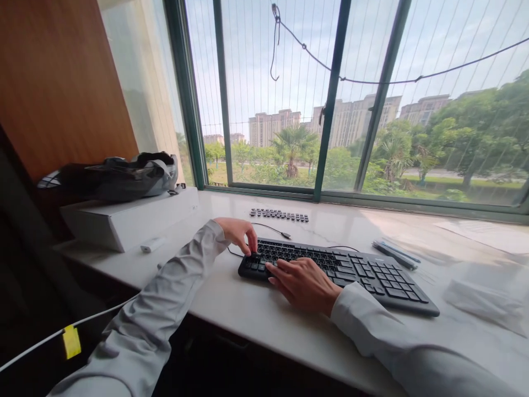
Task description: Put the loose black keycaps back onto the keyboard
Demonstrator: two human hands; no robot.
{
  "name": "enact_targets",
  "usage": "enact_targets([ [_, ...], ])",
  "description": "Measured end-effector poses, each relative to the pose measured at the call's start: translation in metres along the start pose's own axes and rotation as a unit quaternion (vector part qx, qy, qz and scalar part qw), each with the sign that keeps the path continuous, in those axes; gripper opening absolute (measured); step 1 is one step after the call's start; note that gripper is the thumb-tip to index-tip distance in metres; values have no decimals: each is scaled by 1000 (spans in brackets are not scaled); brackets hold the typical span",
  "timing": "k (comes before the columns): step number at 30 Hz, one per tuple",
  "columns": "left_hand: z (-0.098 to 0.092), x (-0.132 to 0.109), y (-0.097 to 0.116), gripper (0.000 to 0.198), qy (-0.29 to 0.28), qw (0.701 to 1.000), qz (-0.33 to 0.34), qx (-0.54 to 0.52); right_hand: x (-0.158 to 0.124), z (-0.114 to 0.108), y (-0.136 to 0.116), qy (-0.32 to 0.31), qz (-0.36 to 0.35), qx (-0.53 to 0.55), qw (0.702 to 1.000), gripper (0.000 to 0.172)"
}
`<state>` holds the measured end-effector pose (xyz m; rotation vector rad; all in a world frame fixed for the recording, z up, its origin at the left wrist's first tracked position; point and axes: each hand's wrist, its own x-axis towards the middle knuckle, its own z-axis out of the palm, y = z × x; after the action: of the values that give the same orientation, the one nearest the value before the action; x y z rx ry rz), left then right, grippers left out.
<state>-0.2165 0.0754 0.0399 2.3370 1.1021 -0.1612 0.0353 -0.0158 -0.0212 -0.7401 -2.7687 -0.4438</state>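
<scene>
A black full-size keyboard [355,267] lies slantwise on the pale ledge. Many letter positions on it have bare switch sockets, while keycaps stand on its number pad and along its lower left. My left hand [237,231] reaches down to the keyboard's left end, thumb and forefinger closed in a pinch on a keycap [255,255] there. Across the lower left keys rests my right hand [308,282], palm down, fingers stretched out and holding nothing. Behind the keyboard, several loose black keycaps [280,214] are laid out in rows.
A cable end with a plug [285,235] lies behind the keyboard. Right of it are a thin dark tool or pen bundle [395,255] and a clear plastic bag [483,300]. At left, a white box [124,220] carries a dark bag [124,177]. The window [264,138] borders the ledge.
</scene>
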Motion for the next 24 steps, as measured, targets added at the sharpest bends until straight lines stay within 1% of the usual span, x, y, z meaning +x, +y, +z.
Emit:
enact_targets([
  [6, 1, -6, 8, 34, 12, 1000, 8, 0, 1, 4, 0, 15, -3, -16, 1000, 41],
  [11, 3, -8, 13, 33, 14, 1000, -7, -3, 0, 5, 0, 22, -4, -19, 1000, 40],
  [16, 4, -7, 13, 35, 10, 1000, -20, 3, 0, 5, 0, 17, -2, -21, 1000, 40],
  [24, 6, -5, 11, 36, 23, 999, -27, 8, 1, 3, -1, -1, 3, -24, 1000, 43],
])
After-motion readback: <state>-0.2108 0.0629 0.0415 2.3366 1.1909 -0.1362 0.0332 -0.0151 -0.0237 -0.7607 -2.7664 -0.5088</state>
